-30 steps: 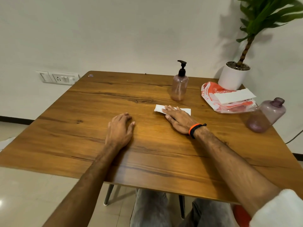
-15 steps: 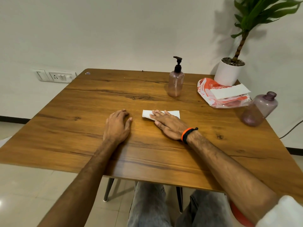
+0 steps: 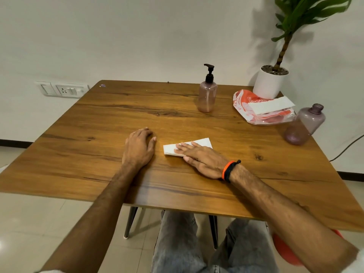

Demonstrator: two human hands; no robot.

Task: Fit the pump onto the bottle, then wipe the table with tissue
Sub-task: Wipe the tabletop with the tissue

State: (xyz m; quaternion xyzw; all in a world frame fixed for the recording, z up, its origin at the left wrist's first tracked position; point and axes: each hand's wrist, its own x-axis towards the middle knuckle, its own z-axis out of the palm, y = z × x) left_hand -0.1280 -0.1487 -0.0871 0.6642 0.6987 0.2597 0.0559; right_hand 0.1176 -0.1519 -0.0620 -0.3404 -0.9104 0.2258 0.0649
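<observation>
A: What is the right hand (image 3: 204, 160) doing?
B: Its fingers lie straight, pressing a folded white tissue (image 3: 187, 148) flat on the brown wooden table (image 3: 98, 146), gripping nothing.
A: And the left hand (image 3: 138, 148)?
B: Palm down just beside the tissue, fingers relaxed, holding nothing.
A: The bottle?
B: The pink translucent bottle (image 3: 207, 96) stands upright at the far edge, black pump (image 3: 209, 72) fitted on top.

On the table (image 3: 82, 146), the left hand (image 3: 138, 148) lies flat near the middle, with the right hand (image 3: 202, 158) just to its right, resting on a tissue (image 3: 202, 143). Behind them stands a pump bottle (image 3: 207, 95). Right of it lie a tissue packet (image 3: 256, 115), a potted plant (image 3: 269, 83) behind, and an open bottle (image 3: 304, 125) near the right edge.
</observation>
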